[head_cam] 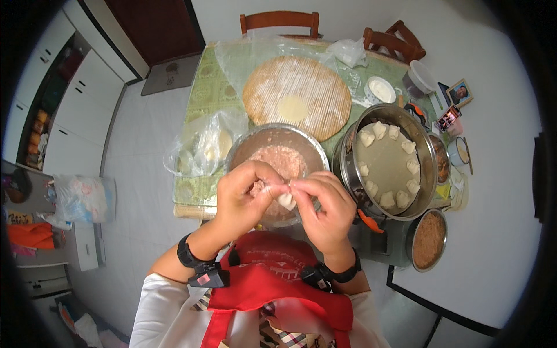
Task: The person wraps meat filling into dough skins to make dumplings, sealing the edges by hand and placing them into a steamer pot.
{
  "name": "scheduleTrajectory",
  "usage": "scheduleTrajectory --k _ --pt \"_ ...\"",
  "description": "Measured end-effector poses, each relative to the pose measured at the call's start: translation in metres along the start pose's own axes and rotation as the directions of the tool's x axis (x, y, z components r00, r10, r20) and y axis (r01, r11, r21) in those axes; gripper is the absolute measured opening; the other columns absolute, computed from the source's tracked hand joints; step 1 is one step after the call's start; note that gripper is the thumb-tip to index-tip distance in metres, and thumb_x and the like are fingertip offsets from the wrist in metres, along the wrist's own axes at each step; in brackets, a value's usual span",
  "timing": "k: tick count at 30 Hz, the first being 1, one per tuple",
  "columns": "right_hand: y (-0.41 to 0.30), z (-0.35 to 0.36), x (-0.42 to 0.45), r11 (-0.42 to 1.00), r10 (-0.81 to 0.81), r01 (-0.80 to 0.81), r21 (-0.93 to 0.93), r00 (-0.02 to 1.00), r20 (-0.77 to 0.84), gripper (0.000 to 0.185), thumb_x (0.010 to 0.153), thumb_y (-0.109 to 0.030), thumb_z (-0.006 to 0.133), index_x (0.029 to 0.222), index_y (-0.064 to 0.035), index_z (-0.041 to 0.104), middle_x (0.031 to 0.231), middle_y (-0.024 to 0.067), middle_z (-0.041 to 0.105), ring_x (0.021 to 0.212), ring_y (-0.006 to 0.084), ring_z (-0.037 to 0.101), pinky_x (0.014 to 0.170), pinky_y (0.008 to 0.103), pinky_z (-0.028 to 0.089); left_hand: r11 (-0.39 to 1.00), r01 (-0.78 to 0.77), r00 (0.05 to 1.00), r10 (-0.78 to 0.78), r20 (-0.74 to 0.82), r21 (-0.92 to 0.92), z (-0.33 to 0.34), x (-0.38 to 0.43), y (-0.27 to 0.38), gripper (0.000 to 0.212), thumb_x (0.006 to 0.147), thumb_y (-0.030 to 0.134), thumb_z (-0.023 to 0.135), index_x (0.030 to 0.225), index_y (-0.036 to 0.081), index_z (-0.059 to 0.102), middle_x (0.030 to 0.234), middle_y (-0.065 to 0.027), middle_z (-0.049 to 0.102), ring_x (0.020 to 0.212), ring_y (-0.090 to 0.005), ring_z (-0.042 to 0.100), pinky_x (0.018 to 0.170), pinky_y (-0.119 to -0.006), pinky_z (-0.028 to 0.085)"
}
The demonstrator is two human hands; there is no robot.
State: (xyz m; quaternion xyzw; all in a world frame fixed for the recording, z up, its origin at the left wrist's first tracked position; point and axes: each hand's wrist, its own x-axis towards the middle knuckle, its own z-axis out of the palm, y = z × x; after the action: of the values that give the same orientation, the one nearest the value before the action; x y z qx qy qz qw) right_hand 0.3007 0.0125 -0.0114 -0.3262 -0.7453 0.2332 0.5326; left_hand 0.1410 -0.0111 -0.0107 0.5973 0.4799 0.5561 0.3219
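Note:
Between the fingertips of my left hand (pixel 243 191) and my right hand (pixel 326 209) is a small white dumpling (pixel 286 202), its top edge pinched by both. The hands are held over a steel bowl (pixel 300 130) of pink minced meat filling (pixel 280 158). Beyond the bowl, one flat round dough wrapper (pixel 293 108) lies on a floured round bamboo-slat board (pixel 270 87). To my right stands a steel steamer pot (pixel 428 174). Several folded dumplings (pixel 412 166) sit in a ring around its inner edge.
A clear plastic bag with dough (pixel 217 145) lies left of the bowl. Behind the pot are a small bowl of flour (pixel 380 90) and a lidded tub (pixel 420 79). A pan of brown filling (pixel 429 240) stands at the near right. An orange handle (pixel 370 221) juts out near my right hand.

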Motion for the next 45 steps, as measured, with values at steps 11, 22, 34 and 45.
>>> scheduleTrajectory --k 11,22,34,45 --pt "0.053 0.051 -0.029 0.725 0.552 -0.488 0.486 0.833 0.013 0.015 0.084 0.003 0.064 0.099 0.0034 0.061 0.095 0.0105 0.067 0.084 0.0122 0.063 0.073 0.0249 0.052 0.929 0.265 0.964 -0.258 0.061 -0.258 0.004 -0.009 -0.080 0.068 0.077 -0.003 0.071 0.135 0.000 0.035 0.116 -0.0119 0.056 0.101 -0.0161 0.057 0.087 -0.028 0.048" --pt "0.063 0.059 -0.021 0.839 0.516 -0.527 0.136 0.849 0.113 0.029 0.079 0.002 0.070 0.107 0.0040 0.061 0.091 0.0081 0.065 0.083 0.0098 0.061 0.071 0.0219 0.050 0.879 0.463 0.873 -0.431 0.227 -0.111 -0.013 -0.008 -0.094 0.059 0.078 0.000 0.072 0.128 -0.002 0.041 0.109 -0.0084 0.058 0.097 -0.0132 0.058 0.084 -0.026 0.049" --pt "0.050 0.049 0.003 0.869 0.481 -0.478 0.127 0.877 0.012 0.024 0.081 0.006 0.065 0.104 0.0048 0.060 0.099 0.0122 0.064 0.090 0.0156 0.062 0.078 0.0256 0.051 0.788 0.499 0.866 -0.437 0.242 -0.362 -0.033 -0.019 -0.099 0.038 0.082 -0.003 0.066 0.118 0.001 0.056 0.110 -0.0055 0.059 0.097 -0.0118 0.058 0.085 -0.025 0.047" --pt "0.040 -0.018 -0.026 0.901 0.428 -0.367 -0.230 0.837 0.341 0.028 0.079 -0.015 0.070 0.104 -0.0025 0.065 0.113 0.0147 0.062 0.102 0.0310 0.059 0.087 0.0355 0.047 0.965 0.240 0.968 -0.230 0.099 -0.104 -0.031 -0.008 -0.064 0.015 0.080 -0.004 0.067 0.092 0.003 0.072 0.112 -0.0104 0.057 0.102 -0.0195 0.058 0.085 -0.028 0.047"
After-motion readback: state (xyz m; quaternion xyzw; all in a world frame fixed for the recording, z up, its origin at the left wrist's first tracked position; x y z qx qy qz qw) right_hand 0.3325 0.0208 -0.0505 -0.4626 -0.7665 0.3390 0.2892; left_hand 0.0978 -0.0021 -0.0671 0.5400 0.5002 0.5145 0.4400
